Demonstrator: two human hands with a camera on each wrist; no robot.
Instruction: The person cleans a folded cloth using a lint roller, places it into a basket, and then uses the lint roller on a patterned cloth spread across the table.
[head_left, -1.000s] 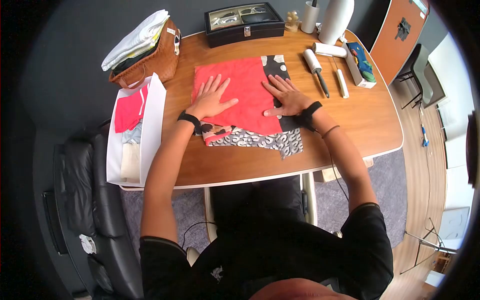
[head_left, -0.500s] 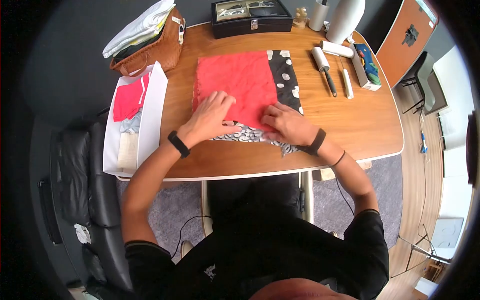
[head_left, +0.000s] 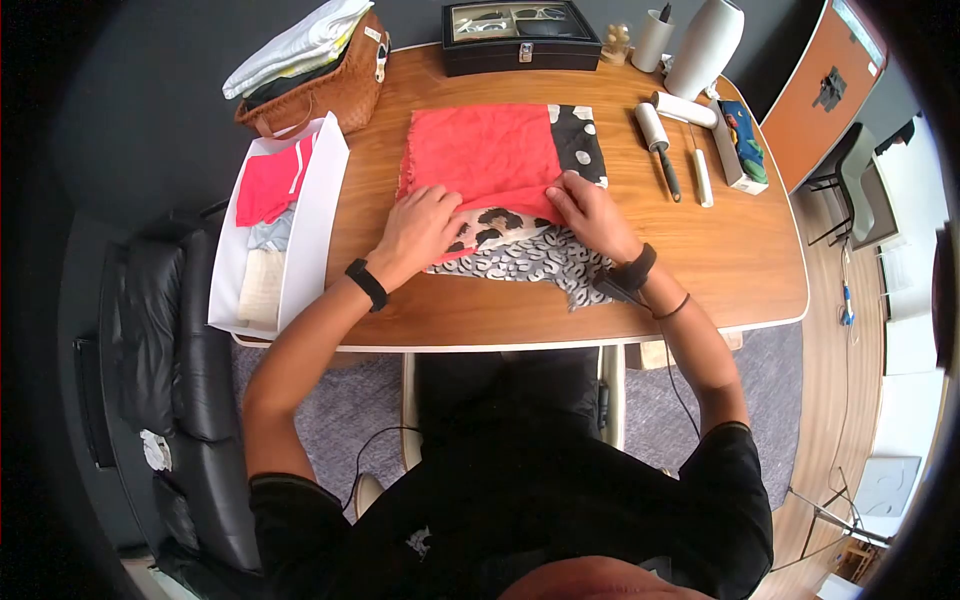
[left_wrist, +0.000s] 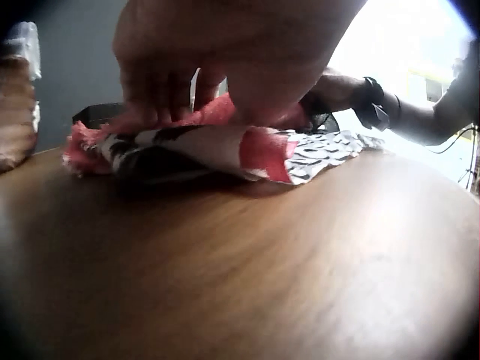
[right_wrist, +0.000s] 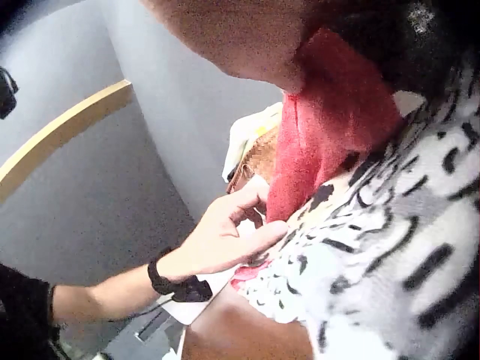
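Note:
A folded patterned scarf (head_left: 480,148) lies on the table, its upper layer red with a black, white-dotted band on the right. Leopard-print layers show along its near side. My left hand (head_left: 422,228) grips the near left part of the red layer with bent fingers. At the near right of that layer, my right hand (head_left: 598,220) pinches the cloth between thumb and fingers. The red edge (right_wrist: 296,161) stands raised in a fold between both hands in the right wrist view. In the left wrist view, the left fingers (left_wrist: 161,97) press down into the bunched cloth.
At the left, a white box (head_left: 328,200) holds folded clothes, with a brown woven basket (head_left: 345,95) of cloths behind it. A black glasses case (head_left: 525,55) stands at the back. Lint rollers (head_left: 652,128) and a small box of socks (head_left: 745,150) lie at the right.
Both hands lay flat on the scarf; they have drawn back to its near edge and taken hold of the red layer. That layer's near edge has moved away from me, baring more leopard print.

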